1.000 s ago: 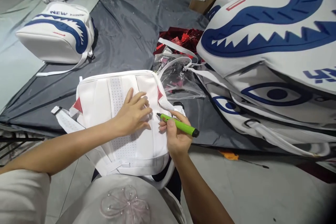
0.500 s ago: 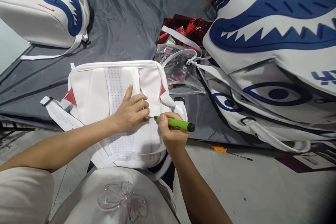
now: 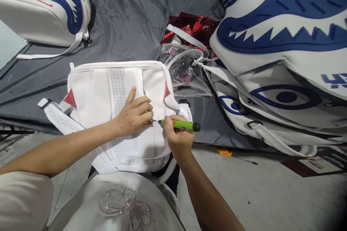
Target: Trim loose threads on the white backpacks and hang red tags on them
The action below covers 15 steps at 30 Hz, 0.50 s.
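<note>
A white backpack point(image 3: 100, 90) lies back side up across my lap and the table edge, its straps hanging at the sides. My left hand point(image 3: 136, 112) rests on the back panel, thumb raised apart and the other fingers bent over the panel near a seam. My right hand point(image 3: 180, 135) grips a green pen-shaped tool point(image 3: 183, 125) with black ends. Its thin tip points left, close to my left fingertips. Whether it touches the fabric, I cannot tell.
At right, white backpacks point(image 3: 271, 61) with blue shark-mouth prints are piled up. Another backpack point(image 3: 29, 14) sits at upper left. Clear plastic point(image 3: 187, 75) and red foil point(image 3: 195, 25) lie on the dark table cover point(image 3: 130, 14). An orange-handled tool point(image 3: 225, 152) is near the table's front edge.
The whole view has shifted slightly. Both hands keep nearly the same place on the backpack, and the green tool is still in my right hand.
</note>
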Available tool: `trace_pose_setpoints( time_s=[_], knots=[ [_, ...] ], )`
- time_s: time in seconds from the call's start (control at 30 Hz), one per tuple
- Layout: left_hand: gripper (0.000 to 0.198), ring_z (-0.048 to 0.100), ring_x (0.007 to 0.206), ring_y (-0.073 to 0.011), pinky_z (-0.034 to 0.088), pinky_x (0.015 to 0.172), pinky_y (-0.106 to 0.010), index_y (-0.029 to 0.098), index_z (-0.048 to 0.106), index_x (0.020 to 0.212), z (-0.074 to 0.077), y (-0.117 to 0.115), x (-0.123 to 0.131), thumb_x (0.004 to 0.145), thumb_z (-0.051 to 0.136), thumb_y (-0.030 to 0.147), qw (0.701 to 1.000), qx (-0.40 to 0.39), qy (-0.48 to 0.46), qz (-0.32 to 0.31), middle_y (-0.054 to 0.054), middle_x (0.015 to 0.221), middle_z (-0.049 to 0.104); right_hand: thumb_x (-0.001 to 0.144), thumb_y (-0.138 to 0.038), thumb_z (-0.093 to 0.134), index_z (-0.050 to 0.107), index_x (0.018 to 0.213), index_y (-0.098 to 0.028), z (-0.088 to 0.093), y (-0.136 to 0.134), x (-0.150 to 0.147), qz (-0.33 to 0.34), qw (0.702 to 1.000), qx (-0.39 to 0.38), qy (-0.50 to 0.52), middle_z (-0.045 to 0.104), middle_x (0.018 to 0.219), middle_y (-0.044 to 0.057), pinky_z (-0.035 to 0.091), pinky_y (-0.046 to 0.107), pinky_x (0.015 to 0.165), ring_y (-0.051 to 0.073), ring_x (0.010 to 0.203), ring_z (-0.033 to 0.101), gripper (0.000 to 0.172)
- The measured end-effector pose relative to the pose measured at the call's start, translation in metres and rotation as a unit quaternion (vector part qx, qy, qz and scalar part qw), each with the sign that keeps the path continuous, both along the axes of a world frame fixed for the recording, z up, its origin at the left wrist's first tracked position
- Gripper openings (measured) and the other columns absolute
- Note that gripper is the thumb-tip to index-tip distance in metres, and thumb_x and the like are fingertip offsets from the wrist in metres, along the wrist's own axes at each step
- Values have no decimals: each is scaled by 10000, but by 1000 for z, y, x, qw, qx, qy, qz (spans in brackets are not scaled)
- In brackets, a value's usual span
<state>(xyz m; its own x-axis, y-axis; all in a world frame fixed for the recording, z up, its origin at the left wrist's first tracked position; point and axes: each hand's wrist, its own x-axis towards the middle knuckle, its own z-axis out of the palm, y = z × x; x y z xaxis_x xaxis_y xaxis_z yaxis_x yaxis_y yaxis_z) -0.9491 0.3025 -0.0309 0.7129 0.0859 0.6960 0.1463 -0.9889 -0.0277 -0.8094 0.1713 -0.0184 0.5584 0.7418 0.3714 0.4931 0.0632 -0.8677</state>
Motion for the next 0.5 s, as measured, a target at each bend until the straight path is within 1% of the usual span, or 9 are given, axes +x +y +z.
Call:
trace_pose_setpoints(
  time_s=[0.1, 0.23, 0.4, 0.5],
  knots=[
    [157, 589, 1084, -181, 94, 1290, -552, 213, 539, 794, 0, 0, 0, 927, 582, 286, 1000, 1, -2, 0, 22, 869, 645, 875, -262, 605, 617, 738, -186, 2, 2, 3, 11, 1000, 4, -1, 605, 614, -19, 417, 234, 466, 106, 501, 530, 157],
    [141, 586, 1085, -190, 68, 1294, -533, 203, 543, 810, 0, 0, 1, 903, 619, 277, 1000, -4, -1, -5, 7, 878, 645, 882, -289, 584, 607, 736, -185, 3, 3, 3, 10, 1000, -21, 13, 574, 582, -28, 403, 229, 446, 98, 469, 493, 180],
    [145, 574, 1089, -184, 61, 1296, -524, 202, 556, 807, 0, 0, 2, 914, 607, 285, 1000, 0, 2, 1, 8, 885, 659, 887, -266, 597, 605, 732, -183, 2, 0, 3, 16, 1000, -16, 10, 581, 590, -27, 406, 224, 458, 100, 486, 509, 175],
    [156, 568, 1093, -180, 48, 1294, -516, 201, 561, 804, -1, 2, 2, 916, 610, 297, 1000, -4, 5, 0, 9, 887, 662, 904, -278, 587, 626, 774, -181, -1, 1, 4, 17, 999, -27, 11, 622, 653, -9, 436, 231, 493, 112, 533, 551, 167]
  ],
)
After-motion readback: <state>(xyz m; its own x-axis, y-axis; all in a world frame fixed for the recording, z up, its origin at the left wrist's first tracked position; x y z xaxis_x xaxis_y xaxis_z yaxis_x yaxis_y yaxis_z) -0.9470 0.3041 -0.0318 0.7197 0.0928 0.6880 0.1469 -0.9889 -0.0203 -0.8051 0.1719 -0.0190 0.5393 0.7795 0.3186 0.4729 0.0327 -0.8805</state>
